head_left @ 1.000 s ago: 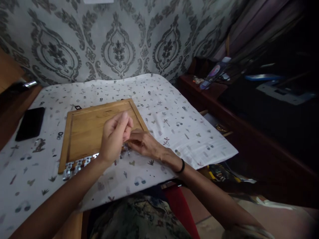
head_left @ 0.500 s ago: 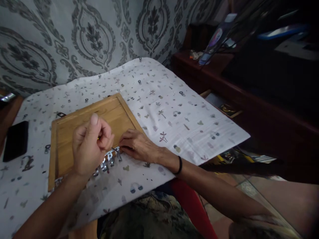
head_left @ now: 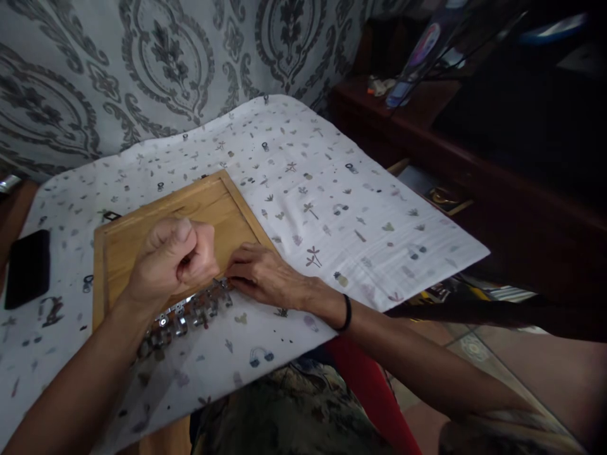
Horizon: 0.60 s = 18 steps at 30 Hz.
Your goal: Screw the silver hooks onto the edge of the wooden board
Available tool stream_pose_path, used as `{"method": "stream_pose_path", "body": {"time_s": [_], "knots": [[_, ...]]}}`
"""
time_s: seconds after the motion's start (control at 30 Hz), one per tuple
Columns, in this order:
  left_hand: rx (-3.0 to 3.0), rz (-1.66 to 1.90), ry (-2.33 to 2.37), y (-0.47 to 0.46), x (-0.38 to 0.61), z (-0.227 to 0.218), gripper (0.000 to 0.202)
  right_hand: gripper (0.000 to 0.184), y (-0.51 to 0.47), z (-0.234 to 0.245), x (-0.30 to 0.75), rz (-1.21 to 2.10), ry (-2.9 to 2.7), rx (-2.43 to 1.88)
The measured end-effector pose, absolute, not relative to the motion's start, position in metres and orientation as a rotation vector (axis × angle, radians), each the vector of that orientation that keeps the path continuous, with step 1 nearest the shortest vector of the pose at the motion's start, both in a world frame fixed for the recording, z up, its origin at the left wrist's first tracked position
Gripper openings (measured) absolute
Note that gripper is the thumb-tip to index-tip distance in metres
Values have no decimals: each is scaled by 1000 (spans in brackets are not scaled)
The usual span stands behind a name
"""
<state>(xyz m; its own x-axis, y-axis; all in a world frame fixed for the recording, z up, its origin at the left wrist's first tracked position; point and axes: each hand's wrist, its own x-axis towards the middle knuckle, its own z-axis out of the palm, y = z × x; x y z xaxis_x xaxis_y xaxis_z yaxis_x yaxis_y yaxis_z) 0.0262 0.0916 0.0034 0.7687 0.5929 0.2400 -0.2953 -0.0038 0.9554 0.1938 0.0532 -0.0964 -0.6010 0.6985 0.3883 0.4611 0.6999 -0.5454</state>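
Note:
A wooden board (head_left: 190, 199) with a raised rim lies on the tablecloth before me. A row of shiny curved metal clips (head_left: 180, 322) runs along its near edge. My left hand (head_left: 173, 259) is closed in a fist above the board, near the middle of that edge; whatever it grips is hidden inside the fingers. My right hand (head_left: 263, 275) rests at the right end of the row, fingers bent and pressed together against the last clip. Its fingertips are partly hidden, so I cannot tell exactly what is pinched.
A black phone (head_left: 28, 268) lies left of the board on the patterned white tablecloth (head_left: 332, 208). Patterned wallpaper stands behind. To the right is a dark red desk (head_left: 450, 145) with a bottle (head_left: 422, 54) and an open drawer (head_left: 434, 186).
My left hand has turned and risen slightly, uncovering more of the clip row. A bit of yellow that showed by its fingers is now out of sight. My right hand stays at the row's end.

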Motion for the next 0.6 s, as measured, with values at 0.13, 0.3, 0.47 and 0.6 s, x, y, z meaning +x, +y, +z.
{"method": "stream_pose_path", "body": {"time_s": [0.13,0.3,0.47,0.6], "knots": [[1398,750,284,89,25,4,59,18,52,-95,194,519,-2316,-885],[1346,920,394,74,25,3,58,19,51,-97,193,471,-2307,-882],[1329,1126,513,66,27,7,57,24,52,-103,195,429,-2318,-812],[1384,1173,450,72,24,32,57,23,52,-103,196,380,-2386,-787]]}}
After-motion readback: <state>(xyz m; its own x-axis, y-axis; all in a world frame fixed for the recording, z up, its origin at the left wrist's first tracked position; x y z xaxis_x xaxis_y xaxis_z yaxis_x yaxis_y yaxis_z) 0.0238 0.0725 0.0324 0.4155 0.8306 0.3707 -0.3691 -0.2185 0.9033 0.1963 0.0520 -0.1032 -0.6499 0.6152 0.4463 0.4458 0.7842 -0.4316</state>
